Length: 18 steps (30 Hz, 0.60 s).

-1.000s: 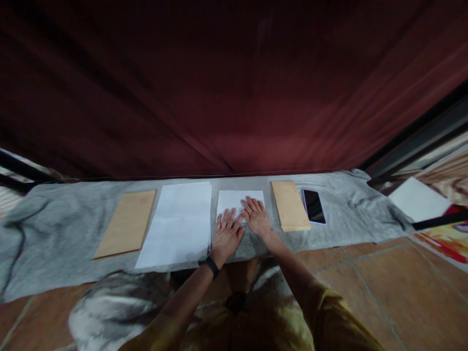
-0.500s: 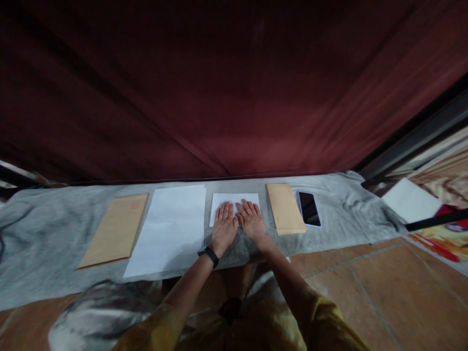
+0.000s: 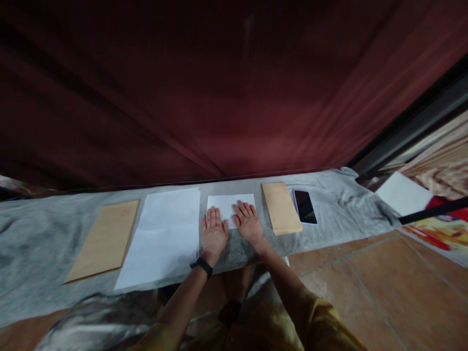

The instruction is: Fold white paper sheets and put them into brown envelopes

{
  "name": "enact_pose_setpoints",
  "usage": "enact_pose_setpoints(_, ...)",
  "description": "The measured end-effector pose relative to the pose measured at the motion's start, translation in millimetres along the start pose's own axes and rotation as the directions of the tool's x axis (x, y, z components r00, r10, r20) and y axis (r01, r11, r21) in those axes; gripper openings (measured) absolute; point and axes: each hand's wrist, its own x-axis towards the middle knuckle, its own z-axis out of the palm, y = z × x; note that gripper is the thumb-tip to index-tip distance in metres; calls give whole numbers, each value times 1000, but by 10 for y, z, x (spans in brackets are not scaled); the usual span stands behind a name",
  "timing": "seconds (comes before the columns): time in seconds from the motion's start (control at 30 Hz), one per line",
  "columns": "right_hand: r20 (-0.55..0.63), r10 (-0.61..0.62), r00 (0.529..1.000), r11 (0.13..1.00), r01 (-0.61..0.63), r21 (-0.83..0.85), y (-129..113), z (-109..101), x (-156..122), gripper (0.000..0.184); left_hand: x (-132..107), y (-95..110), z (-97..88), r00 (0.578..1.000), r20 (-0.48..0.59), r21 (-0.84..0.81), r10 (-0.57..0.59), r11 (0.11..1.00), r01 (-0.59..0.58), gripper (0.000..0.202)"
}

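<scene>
A folded white sheet of paper [image 3: 226,201] lies in front of me on a grey cloth. My left hand [image 3: 214,231] rests flat on its near left corner, fingers stretched out. Flat on the right half of the same sheet is my right hand [image 3: 248,222], its fingers spread. Both palms face down and partly cover the paper. Left of the hands lies a stack of large white paper [image 3: 164,234]. To their right is a small pile of brown envelopes [image 3: 281,208].
Farther left lies a larger brown envelope [image 3: 106,239]. A phone [image 3: 304,207] with a dark screen sits beside the small envelopes. The grey cloth [image 3: 336,214] covers a narrow surface below a dark red curtain [image 3: 234,122]. Tiled floor [image 3: 358,287] shows at the lower right.
My left hand has slid left across the folded paper, away from my right hand, which stays about where it was on the sheet. The camera view has shifted slightly.
</scene>
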Motion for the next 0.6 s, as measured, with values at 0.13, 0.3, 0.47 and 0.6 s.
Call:
enact_pose_setpoints(0.13,-38,105,994,994,-105,-15,-7,41,-56,53,-4,20,-30,1000,13,9,-4,1000,4,62)
enact_pose_setpoints(0.3,-65,169,983,985,-171,-20,8,49,-104,54,10,30,-52,1000,30,24,-8,1000,7,64)
enact_pose_setpoints(0.47,-18,190,982,982,-191,-12,99,-64,87,48,10,25,-41,1000,15,47,5,999,-6,65)
enact_pose_setpoints(0.6,39,172,984,985,-171,-29,200,-200,382,46,4,9,-37,1000,-8,41,19,999,-19,66)
